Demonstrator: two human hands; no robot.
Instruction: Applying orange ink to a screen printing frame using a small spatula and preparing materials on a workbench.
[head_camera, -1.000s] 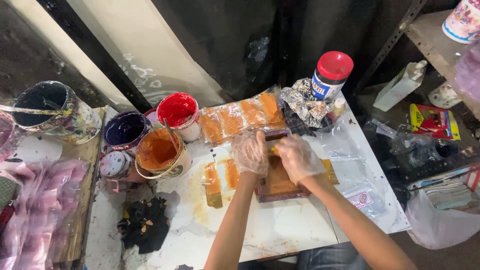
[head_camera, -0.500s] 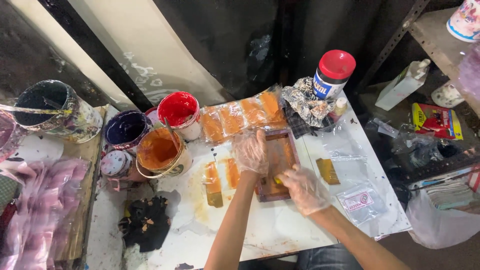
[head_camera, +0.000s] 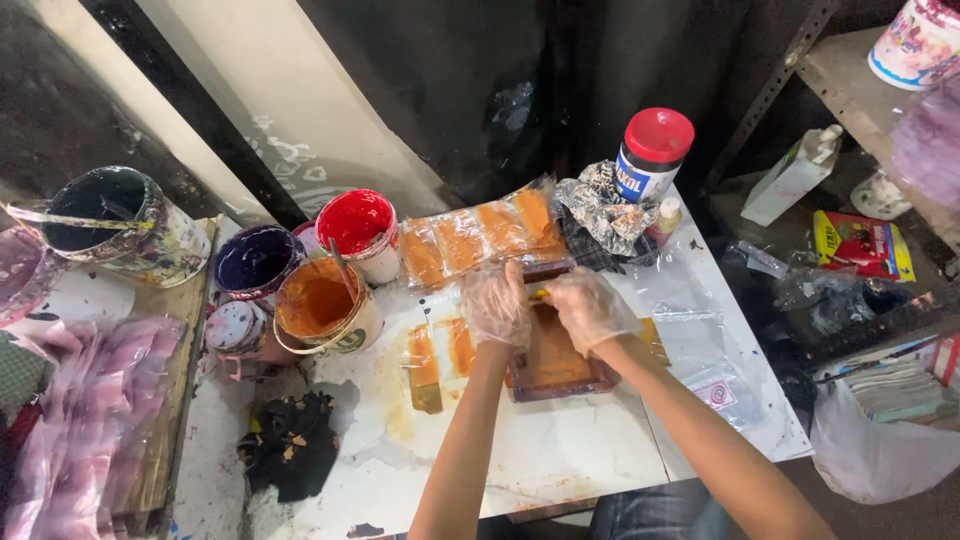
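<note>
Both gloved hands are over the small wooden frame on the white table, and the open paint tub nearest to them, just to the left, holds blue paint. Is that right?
Not quite. In the head view the left hand and right hand are over the wooden frame on the white table, but the nearest open tub holds orange paint, not blue.

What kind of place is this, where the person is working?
Probably a small screen-printing workshop. Open tubs of orange ink and red ink stand on the stained white table, and both gloved hands work on a small framed screen.
</note>
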